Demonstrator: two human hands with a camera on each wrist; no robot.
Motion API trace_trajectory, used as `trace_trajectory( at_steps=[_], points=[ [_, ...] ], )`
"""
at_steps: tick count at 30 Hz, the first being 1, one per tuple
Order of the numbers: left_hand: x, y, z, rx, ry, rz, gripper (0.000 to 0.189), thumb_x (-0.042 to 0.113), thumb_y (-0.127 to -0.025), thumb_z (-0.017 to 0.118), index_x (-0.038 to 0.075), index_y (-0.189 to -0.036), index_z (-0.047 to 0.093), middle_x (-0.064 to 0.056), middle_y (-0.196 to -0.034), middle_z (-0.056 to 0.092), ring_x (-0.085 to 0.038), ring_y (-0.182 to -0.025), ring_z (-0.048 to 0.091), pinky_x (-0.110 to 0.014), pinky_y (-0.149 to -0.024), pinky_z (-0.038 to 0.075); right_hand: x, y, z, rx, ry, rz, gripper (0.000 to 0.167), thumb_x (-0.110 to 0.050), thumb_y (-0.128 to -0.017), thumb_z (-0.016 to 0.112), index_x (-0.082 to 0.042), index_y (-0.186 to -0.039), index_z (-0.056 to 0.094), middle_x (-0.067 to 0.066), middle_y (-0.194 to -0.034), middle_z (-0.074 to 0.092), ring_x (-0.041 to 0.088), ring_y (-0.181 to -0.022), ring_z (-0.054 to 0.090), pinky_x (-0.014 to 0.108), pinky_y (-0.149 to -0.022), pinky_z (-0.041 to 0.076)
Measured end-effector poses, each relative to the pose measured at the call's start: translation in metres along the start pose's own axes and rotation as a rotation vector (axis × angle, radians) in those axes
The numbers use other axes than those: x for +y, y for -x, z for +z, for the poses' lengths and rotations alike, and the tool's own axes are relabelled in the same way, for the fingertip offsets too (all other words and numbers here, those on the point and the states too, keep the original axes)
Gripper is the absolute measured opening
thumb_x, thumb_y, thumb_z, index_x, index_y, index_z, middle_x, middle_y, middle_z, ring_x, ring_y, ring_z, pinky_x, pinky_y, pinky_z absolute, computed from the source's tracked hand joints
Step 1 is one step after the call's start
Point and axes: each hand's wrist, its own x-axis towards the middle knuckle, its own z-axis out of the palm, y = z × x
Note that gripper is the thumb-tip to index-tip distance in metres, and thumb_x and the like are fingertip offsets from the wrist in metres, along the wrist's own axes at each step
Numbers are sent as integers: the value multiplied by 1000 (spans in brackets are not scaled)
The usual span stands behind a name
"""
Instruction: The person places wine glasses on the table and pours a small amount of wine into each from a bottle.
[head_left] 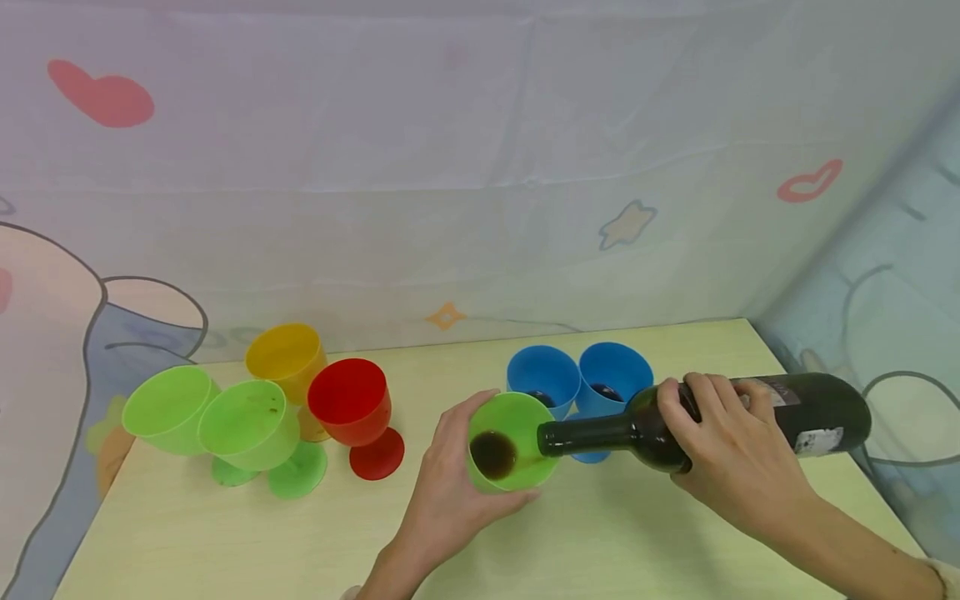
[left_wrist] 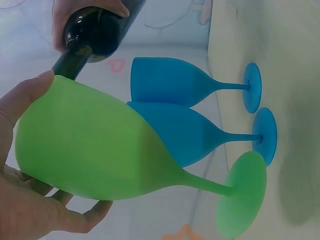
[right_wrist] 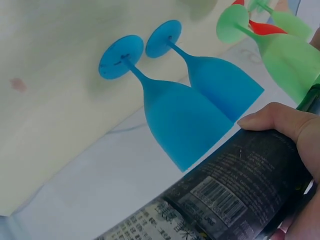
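Note:
My left hand grips a green goblet round its bowl, and dark liquid lies in the bottom. In my right hand is a dark wine bottle, held round its upper body and tipped nearly level. The bottle's mouth is over the goblet's rim, pointing into it. Just behind stand two blue goblets, each with some dark liquid inside. The right wrist view shows the bottle's printed back label with a barcode.
At the table's left stand two more green goblets, a yellow goblet and a red goblet. The pale wooden table ends at a patterned cloth behind and another at the right.

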Motion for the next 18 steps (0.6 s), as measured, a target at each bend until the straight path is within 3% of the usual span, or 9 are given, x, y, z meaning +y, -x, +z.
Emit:
trace_trajectory(
  at_steps=[5,18],
  points=[
    [1,1,0,-5,19,-29,85,26,-61,84,20,-132,38,1,-123,44,-18,-109,43,-40,-80,44,-2,3,2,-47,-39,38,77,-24,-36,84,3,-99,48,23,-86,50,38,-80,49,54,-66,37],
    [-3,0,-1,10,24,-28,84,28,-63,83,20,-132,37,0,-125,44,-21,-110,43,-42,-80,45,-1,9,5,-133,-138,136,70,-17,-39,80,-1,-98,46,18,-88,49,35,-83,48,54,-68,34]
  ],
)
